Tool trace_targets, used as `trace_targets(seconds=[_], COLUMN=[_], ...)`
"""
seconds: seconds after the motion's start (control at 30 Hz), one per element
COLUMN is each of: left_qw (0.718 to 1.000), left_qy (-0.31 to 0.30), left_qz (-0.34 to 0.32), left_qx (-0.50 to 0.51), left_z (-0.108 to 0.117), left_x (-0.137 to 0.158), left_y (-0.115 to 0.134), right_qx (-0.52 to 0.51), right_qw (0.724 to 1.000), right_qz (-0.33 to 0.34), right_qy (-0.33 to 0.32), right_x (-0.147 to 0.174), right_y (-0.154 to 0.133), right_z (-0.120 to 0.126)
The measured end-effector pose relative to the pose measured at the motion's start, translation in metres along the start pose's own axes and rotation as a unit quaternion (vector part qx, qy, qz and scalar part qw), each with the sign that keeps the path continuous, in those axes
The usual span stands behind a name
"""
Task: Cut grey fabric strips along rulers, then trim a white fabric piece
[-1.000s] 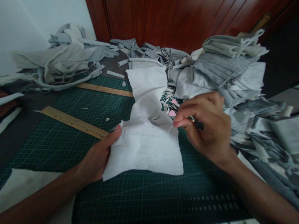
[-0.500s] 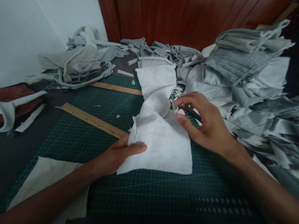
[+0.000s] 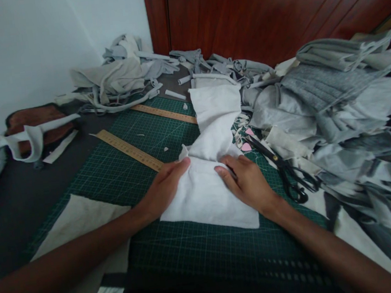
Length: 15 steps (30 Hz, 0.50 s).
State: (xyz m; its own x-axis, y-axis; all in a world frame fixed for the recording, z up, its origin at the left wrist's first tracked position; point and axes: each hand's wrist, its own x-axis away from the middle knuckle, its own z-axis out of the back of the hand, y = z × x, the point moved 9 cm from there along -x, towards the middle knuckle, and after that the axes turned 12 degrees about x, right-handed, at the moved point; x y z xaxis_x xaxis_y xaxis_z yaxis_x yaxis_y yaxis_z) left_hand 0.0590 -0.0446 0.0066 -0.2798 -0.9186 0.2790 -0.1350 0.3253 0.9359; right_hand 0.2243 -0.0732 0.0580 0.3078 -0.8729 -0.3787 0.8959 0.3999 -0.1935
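Note:
A white piece of cloth (image 3: pixel 207 196) lies twisted on the green cutting mat (image 3: pixel 179 255), its far end stretching away toward the scraps. My left hand (image 3: pixel 165 187) grips its left edge, thumb on top. On the right side of the same cloth, my right hand (image 3: pixel 244 178) pinches the fabric between thumb and fingers, forming a fold between the two hands. Black-handled scissors (image 3: pixel 283 167) rest on the mat's right side, beyond my right hand. Small pink pieces (image 3: pixel 246 146) lie near the blade tips.
Two wooden rulers (image 3: pixel 129 149) cross the mat at left. Heaps of grey and white fabric (image 3: pixel 318 87) crowd the right and back. A beige cloth (image 3: pixel 81 224) lies under my left forearm. A brown pad (image 3: pixel 40 128) sits far left, against the wall side.
The scissors, formerly by my right hand, now lie on the mat. My right hand has moved left onto the white cloth and taken hold of it. The view has shifted slightly left.

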Motion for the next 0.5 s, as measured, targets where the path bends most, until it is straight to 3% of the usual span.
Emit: trace_targets(seconds=[0.07,0.33,0.5], left_qw=[0.996,0.946,0.921], left_qy=[0.027,-0.006,0.062], left_qz=[-0.058,-0.199,-0.250], left_qx=[-0.064,-0.255,-0.292], left_z=[0.007,0.005,0.020], left_x=[-0.003,-0.004,-0.003], left_y=[0.013,0.047,0.070], right_qx=[0.040,0.099,0.125], right_qw=[0.999,0.991,0.984], right_qz=[0.016,0.055,0.054], right_qy=[-0.001,0.077,0.113], right_x=[0.002,0.006,0.006], right_y=[0.000,0.001,0.005], right_z=[-0.004,0.014,0.023])
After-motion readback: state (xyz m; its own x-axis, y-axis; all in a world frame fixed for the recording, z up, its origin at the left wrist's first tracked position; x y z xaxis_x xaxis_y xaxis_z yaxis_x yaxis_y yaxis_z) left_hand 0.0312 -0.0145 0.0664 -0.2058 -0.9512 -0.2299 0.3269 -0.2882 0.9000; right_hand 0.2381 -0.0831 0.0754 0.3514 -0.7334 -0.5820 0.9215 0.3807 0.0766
